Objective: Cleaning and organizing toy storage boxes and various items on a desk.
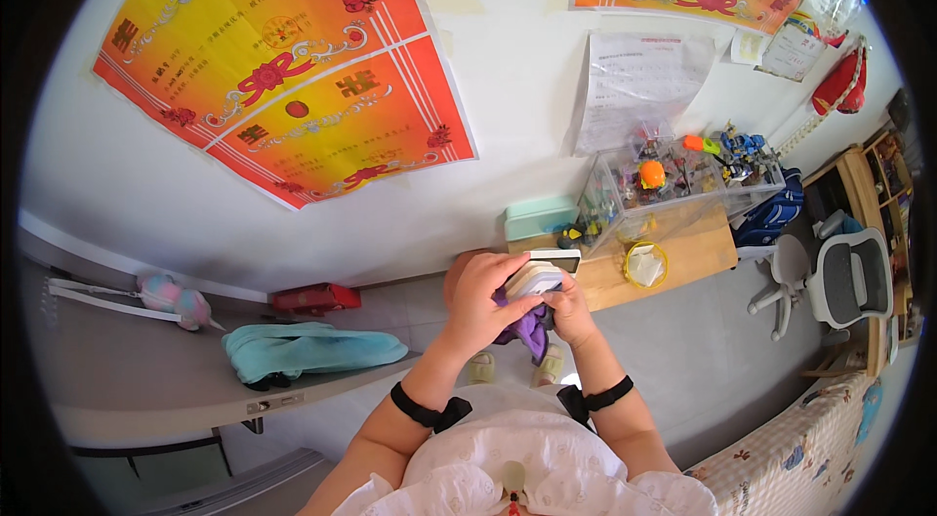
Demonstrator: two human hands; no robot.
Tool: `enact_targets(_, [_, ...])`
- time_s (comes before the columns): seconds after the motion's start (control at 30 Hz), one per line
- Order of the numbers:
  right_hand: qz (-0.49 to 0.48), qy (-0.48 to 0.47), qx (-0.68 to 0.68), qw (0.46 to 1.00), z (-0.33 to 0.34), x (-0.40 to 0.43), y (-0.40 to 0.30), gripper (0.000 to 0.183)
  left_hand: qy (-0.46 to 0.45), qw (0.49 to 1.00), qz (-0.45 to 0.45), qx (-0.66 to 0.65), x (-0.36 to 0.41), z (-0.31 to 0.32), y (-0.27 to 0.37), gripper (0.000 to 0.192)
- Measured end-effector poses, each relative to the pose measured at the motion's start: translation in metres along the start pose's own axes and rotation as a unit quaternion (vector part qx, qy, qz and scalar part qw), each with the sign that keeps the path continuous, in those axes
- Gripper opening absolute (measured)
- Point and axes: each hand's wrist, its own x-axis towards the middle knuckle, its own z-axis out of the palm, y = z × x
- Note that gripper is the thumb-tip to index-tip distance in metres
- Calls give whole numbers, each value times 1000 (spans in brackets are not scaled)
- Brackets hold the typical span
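My left hand (479, 300) grips a small stack of white, flat devices (536, 279) from the left side, its thumb across the near edge. From the right, my right hand (571, 311) holds the same bundle at its lower edge, along with a purple cloth (528, 331) with dark trim that hangs below. The topmost white device (564, 260) has a dark panel on its face and stands tilted at the far side. What exactly these devices are, I cannot tell. Both hands are close together over the floor, just before the wooden table.
A light wooden table (688, 238) carries a clear display case (659, 205) of toys, a mint box (540, 217) and a yellow-rimmed basket (646, 265). At left, a teal plush item (315, 351) lies on a grey surface. An office chair (849, 278) stands at right.
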Motion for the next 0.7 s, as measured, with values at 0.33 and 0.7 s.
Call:
enact_targets(0.33, [27,-103,104,989,-14,14,-15,49,95,994,-29,-38,3,18,17,40])
enact_targets(0.7, [58,-109,231,965,-13,15,-14,49,143,982,45,117,4,43,27,35])
